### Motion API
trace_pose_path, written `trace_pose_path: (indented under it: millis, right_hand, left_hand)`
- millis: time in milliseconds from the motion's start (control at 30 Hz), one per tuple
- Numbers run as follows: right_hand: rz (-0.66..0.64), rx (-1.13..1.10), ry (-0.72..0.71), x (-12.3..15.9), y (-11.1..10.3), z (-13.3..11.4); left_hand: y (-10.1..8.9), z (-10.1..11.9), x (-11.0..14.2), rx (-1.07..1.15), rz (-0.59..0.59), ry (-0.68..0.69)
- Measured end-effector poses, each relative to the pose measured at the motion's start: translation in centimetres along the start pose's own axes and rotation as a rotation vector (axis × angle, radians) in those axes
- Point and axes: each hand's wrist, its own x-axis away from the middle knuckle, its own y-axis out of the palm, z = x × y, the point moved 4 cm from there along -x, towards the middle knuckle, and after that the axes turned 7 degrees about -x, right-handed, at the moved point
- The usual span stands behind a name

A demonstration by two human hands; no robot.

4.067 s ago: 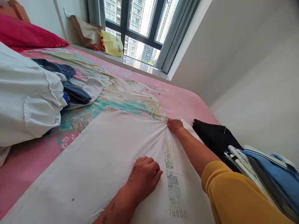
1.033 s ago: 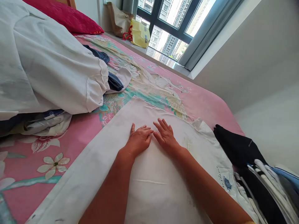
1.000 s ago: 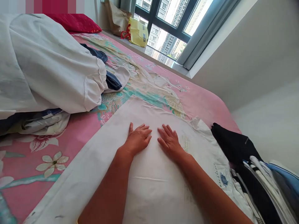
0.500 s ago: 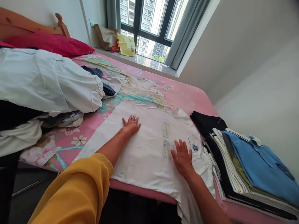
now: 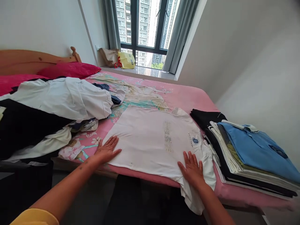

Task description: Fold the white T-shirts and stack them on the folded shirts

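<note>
A white T-shirt (image 5: 145, 140) with printed lines of text and a small blue emblem lies spread on the bed. Its collar end points right, and one sleeve hangs over the bed's front edge. At the hem's near left corner, my left hand (image 5: 106, 151) rests with the fingers stretched out. My right hand (image 5: 193, 167) lies flat, fingers apart, on the shirt near the hanging sleeve, below the emblem. Neither hand grasps the cloth.
To the right stands a stack of folded clothes (image 5: 253, 150), a blue polo shirt on top. Folded black clothing (image 5: 206, 118) lies behind it. A loose heap of clothes (image 5: 77, 100) covers the bed's left side. Bags (image 5: 126, 60) sit on the windowsill.
My left hand has moved from the shirt's middle toward me and left, to its near corner. My right hand has slid slightly nearer the front edge. The view has tilted up.
</note>
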Motion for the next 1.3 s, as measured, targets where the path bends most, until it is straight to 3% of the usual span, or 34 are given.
trace_pose_path:
  millis: [67, 133, 200, 267, 333, 400, 467, 600, 700, 833, 900, 967, 1067, 1167, 1233, 1300]
  right_hand:
    - [-0.032, -0.012, 0.024, 0.2, -0.5, -0.2]
    - [-0.087, -0.041, 0.043, 0.1, -1.5, -1.3]
    - [-0.078, -0.087, 0.010, -0.1, -2.8, -3.2]
    - [0.007, -0.128, -0.080, 0.0, -3.8, -5.1]
    - [0.038, -0.135, -0.137, 0.4, -3.5, -5.8]
    - [0.018, -0.102, -0.125, 0.9, -2.2, -4.9]
    - [0.035, -0.051, -0.087, 1.5, -0.8, -3.0]
    - [0.138, 0.013, -0.045, 2.7, 0.6, 0.2]
    - [0.177, -0.007, -0.039, 3.1, 0.7, 0.7]
    - [0.136, -0.074, -0.013, 2.7, 0.0, 0.3]
    - [0.045, -0.130, 0.026, 2.3, -0.9, -0.3]
    - [-0.018, -0.198, 0.051, 2.2, -2.2, -1.8]
    - [0.082, -0.260, -0.053, 2.4, -4.4, -5.7]
    - [0.068, -0.260, -0.203, 2.6, -4.5, -8.7]
    - [-0.002, -0.239, -0.231, 2.4, -3.4, -8.3]
    - [-0.014, -0.214, -0.179, 2.0, -2.3, -5.8]
  left_hand:
    - [-0.7, -2.3, 0.6, -0.051, -0.052, -0.122]
    - [-2.0, -1.9, 0.7, -0.104, -0.070, -0.210]
    - [-3.4, 1.2, 0.5, -0.117, -0.010, -0.193]
    - [-4.3, 5.6, 0.4, -0.038, 0.101, -0.036]
    - [-3.9, 9.1, 0.9, 0.030, 0.138, 0.099]
    - [-2.3, 10.2, 2.1, 0.052, 0.130, 0.134]
    - [-0.5, 8.8, 3.8, 0.039, 0.127, 0.078]
    - [2.0, 2.5, 7.3, -0.031, 0.130, -0.152]
    - [2.3, -0.9, 8.7, -0.044, 0.116, -0.271]
    - [1.1, -1.4, 8.3, 0.011, 0.088, -0.376]
    - [-0.1, 0.0, 7.3, 0.036, 0.099, -0.405]
    - [-1.7, 2.8, 6.0, 0.053, 0.140, -0.352]
    - [-3.9, 9.2, 4.0, 0.098, 0.218, -0.118]
    - [-4.6, 15.1, 2.7, 0.132, 0.249, 0.103]
    - [-3.8, 16.6, 2.3, 0.109, 0.198, 0.164]
    - [-2.4, 15.4, 2.0, 0.059, 0.138, 0.148]
